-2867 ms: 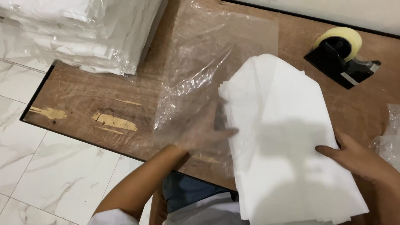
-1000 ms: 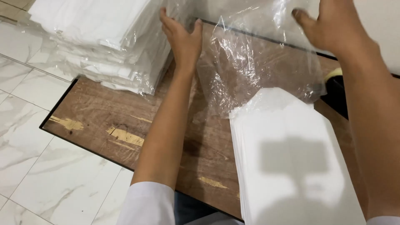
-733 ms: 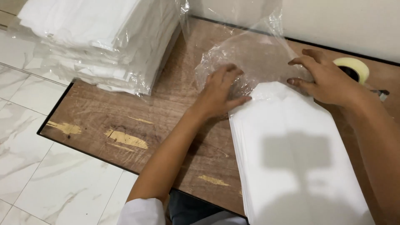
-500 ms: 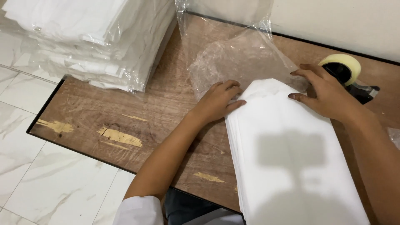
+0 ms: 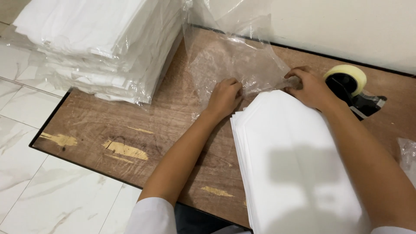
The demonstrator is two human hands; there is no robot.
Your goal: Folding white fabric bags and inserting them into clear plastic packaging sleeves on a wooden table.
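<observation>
A stack of white folded sheets (image 5: 299, 164) lies on the wooden board (image 5: 143, 130), its pointed end facing away from me. A clear plastic bag (image 5: 234, 56) lies just beyond that end, running up against the wall. My left hand (image 5: 225, 96) pinches the bag's near edge at the stack's left corner. At the right corner of the same edge, my right hand (image 5: 308, 86) grips the bag too. The stack's tip sits between both hands at the bag's mouth; whether it is inside I cannot tell.
A tall pile of bagged white sheets (image 5: 99, 43) stands at the back left. A tape dispenser (image 5: 353, 89) with a yellowish roll sits at the right by the wall. More crumpled plastic (image 5: 407, 151) shows at the right edge. White tiled floor lies left of the board.
Both hands came down from holding the bag up near the wall. They now hold its near edge at the tip of the white stack.
</observation>
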